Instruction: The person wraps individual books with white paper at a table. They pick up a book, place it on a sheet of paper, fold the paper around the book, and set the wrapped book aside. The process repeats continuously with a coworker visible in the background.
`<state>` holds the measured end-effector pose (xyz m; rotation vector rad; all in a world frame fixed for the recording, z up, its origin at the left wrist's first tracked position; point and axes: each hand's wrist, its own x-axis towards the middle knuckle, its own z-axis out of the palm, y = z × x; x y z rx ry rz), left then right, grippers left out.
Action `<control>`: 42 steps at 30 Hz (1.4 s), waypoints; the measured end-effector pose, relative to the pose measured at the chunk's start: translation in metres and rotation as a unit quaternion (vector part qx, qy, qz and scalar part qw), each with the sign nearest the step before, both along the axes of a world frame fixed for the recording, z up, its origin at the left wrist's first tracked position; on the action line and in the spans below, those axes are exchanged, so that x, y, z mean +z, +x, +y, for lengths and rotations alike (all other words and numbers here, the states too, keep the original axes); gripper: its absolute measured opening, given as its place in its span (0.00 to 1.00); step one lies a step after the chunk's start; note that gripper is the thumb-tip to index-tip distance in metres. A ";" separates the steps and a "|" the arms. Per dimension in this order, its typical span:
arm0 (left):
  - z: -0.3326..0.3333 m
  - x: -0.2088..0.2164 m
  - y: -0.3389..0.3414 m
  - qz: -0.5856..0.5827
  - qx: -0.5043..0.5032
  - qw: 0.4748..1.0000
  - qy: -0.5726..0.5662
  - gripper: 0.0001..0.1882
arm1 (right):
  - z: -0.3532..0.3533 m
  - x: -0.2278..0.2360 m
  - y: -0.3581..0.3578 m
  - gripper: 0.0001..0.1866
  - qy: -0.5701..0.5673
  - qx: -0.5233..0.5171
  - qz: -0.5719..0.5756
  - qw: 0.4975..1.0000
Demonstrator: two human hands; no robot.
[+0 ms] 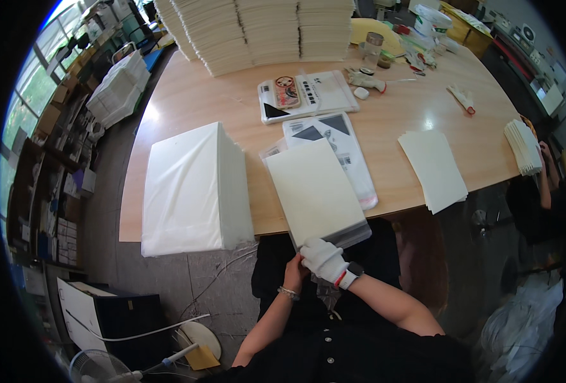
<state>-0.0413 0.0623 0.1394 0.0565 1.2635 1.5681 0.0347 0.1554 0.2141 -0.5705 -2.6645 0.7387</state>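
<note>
A cream paper pack (315,188) lies at the table's near edge, its near end inside a clear plastic bag (353,237). My right hand (324,258), in a white glove, is closed at the bag's near edge, fingers bent over the plastic. Beside it my bare left hand (295,273) pinches the near left corner of the bag; its fingertips are partly hidden by the glove. Under the paper's right side lie flat packs of printed clear bags (353,159). To the left stands a tall, white-wrapped paper stack (184,188).
Loose cream sheets (433,169) lie to the right, overhanging the table edge. A phone (287,92) rests on another bag pack (331,92). Tall paper stacks (264,32) fill the far side. Gloves (461,99) and a jar (372,48) sit far right. Another person (544,185) holds sheets at right.
</note>
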 end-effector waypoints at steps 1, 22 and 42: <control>0.002 0.001 -0.001 0.128 -0.037 0.991 -0.026 0.17 | -0.001 -0.001 -0.002 0.06 -0.010 0.002 -0.057 0.998; -0.005 0.042 -0.058 0.856 -0.116 0.503 0.030 0.25 | 0.095 -0.001 0.091 0.11 0.144 0.013 0.096 0.985; 0.012 0.058 -0.065 0.226 -0.091 0.970 -0.027 0.13 | 0.076 0.006 0.070 0.16 -0.460 -0.259 0.050 0.848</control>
